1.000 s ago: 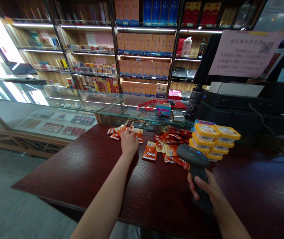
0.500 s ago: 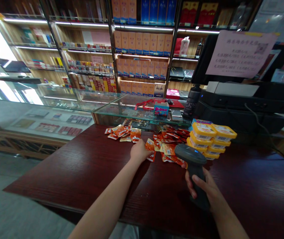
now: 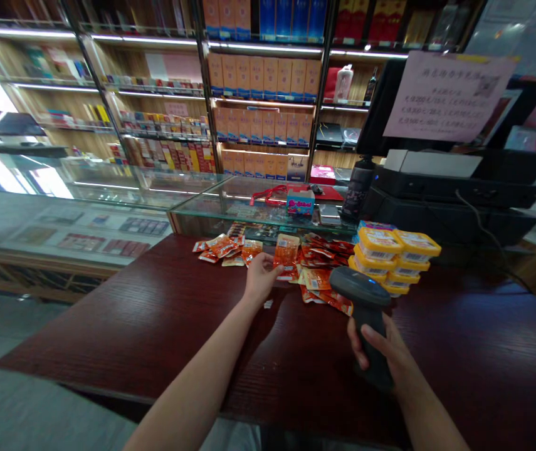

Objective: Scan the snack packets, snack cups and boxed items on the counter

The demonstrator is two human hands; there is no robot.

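My right hand [image 3: 385,351] is wrapped round the handle of a dark barcode scanner [image 3: 360,288], its head towards the packets. Fingers and thumb of my left hand [image 3: 262,277] close on the lower left edge of an orange snack packet [image 3: 287,249], which stands raised with its printed face towards me. To the left of that hand lies a group of orange packets [image 3: 223,245]. A heap of red and orange packets [image 3: 317,279] spreads between the held packet and the scanner.
Yellow-lidded tubs [image 3: 380,243] are stacked right of the heap on the dark wooden counter [image 3: 164,326]. Behind stand a glass display case [image 3: 234,200], a small blue and pink box [image 3: 300,203] and a dark bottle [image 3: 358,188]. A monitor bearing a pink notice [image 3: 446,94] rises at right.
My left hand has brought the orange packet up and tilted it upright. A small white scrap now shows on the counter below that hand. The scanner stays nearly in place.
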